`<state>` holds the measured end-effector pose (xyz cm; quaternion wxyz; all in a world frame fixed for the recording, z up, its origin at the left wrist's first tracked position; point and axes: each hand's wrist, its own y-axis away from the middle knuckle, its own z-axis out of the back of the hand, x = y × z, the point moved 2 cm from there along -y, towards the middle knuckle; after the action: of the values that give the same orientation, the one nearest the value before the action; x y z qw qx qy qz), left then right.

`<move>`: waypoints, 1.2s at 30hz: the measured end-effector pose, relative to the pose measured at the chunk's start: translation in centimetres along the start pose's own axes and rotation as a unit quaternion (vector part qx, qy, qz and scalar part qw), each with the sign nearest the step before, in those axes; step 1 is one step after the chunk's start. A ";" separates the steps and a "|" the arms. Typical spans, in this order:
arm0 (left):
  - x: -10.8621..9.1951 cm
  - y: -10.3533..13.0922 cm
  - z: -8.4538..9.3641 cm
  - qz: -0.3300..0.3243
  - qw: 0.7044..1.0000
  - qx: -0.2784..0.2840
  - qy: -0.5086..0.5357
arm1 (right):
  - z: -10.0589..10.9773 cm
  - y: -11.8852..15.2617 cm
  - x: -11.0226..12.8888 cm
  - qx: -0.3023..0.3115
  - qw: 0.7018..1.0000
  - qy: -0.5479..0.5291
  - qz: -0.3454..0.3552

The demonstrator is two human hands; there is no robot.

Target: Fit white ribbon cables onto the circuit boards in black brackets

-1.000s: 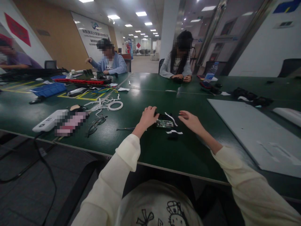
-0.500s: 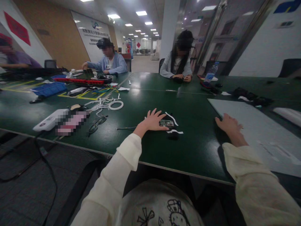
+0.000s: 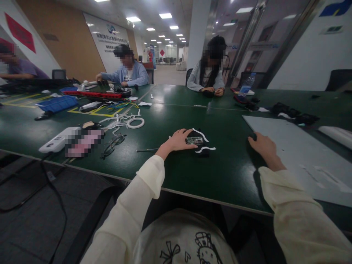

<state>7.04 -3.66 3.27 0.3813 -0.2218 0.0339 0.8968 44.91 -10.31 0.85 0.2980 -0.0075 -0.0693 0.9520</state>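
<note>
My left hand [image 3: 179, 141] is closed around the near-left side of a small device with a bare green circuit board [image 3: 194, 140], fingers over its far edge and thumb along its near edge. Two curved white strips [image 3: 205, 149] stick out on its right, one above and one below. A thin dark cable [image 3: 147, 150] lies to the left of this hand. My right hand [image 3: 264, 148] is over the left edge of a large pale board [image 3: 297, 146], thumb and forefinger apart, holding nothing that I can see. Its other fingers are partly hidden.
Eyeglasses [image 3: 113, 145], a white ring [image 3: 135, 123] with loose white strips, a pink blurred item [image 3: 85, 143] and a white case [image 3: 59, 139] lie at left. Further back are a blue tray [image 3: 57, 104] and a water bottle [image 3: 247, 85]. Several people sit around the table.
My left fingers have drawn in from a spread pose around the circuit board; the white strips have shifted and tilted slightly. My right hand has moved slightly left, its fingers less spread.
</note>
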 end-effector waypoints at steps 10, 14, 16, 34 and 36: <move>0.0 0.5 2.0 -0.023 0.994 -0.103 0.020 | -0.3 -0.3 0.0 -0.005 0.997 -0.072 0.016; 0.2 0.6 2.3 -0.024 0.992 -0.126 0.016 | -0.4 -0.1 0.6 -0.010 0.994 -0.102 0.029; 0.3 0.6 2.5 -0.021 0.990 -0.135 0.018 | -0.4 0.1 1.0 -0.022 0.992 -0.119 0.035; -0.2 1.0 5.0 -0.030 0.973 -0.223 0.046 | 2.2 8.5 11.1 0.017 0.884 -0.316 0.343; -0.2 1.1 5.0 -0.026 0.974 -0.223 0.038 | 2.8 10.2 12.1 0.042 0.863 -0.325 0.384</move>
<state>4.57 -3.40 7.74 0.3438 -0.3363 -0.1579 0.8624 29.06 -12.08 2.59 -0.1302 0.2890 -0.1142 0.9415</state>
